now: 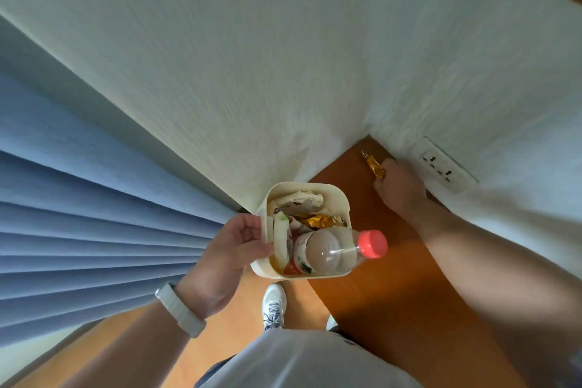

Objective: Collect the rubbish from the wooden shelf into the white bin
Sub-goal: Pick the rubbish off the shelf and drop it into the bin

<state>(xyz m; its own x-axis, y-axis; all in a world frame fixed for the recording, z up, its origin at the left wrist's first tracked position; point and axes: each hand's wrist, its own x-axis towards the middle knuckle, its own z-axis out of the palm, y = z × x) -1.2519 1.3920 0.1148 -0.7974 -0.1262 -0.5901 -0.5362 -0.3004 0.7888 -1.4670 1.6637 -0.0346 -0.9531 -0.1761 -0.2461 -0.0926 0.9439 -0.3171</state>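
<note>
Left hand (233,246) clamped on rim of white bin (333,195), bottle (333,250) poking out. Right hand (400,186) on wooden shelf (393,277), fingers touching gold wrapper (373,164); grip unclear.

Home bedroom: pleated blue curtain (94,214), wall socket (441,165), wooden floor (226,337).

shelf (371,261): bare mid-span, open | corner: walls (283,72) close two sides | bin (337,195): bottle (333,250) blocks mouth
</note>
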